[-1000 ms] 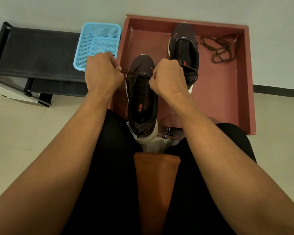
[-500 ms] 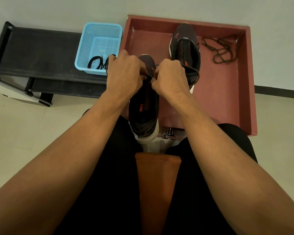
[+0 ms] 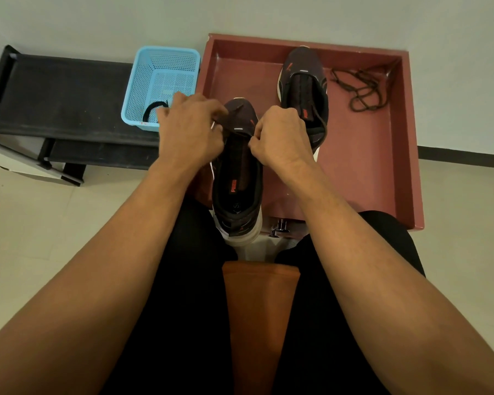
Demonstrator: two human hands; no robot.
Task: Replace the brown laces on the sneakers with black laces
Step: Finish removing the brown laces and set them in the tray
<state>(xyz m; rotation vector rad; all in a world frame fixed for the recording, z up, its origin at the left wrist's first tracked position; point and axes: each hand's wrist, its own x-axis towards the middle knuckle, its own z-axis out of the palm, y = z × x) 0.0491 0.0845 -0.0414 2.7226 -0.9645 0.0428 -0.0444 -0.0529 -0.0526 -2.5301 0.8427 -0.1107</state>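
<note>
Fingers of left hand, right hand gripping sneaker, black lace half-hidden

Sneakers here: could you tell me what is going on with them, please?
A person is relacing sneakers. The left hand and right hand both pinch the near sneaker at its front eyelets; the fingers hide whatever lace is there. The other sneaker sits in the tray, with a loose brown lace beside it. A black lace lies in the basket, not yet picked up.
</note>
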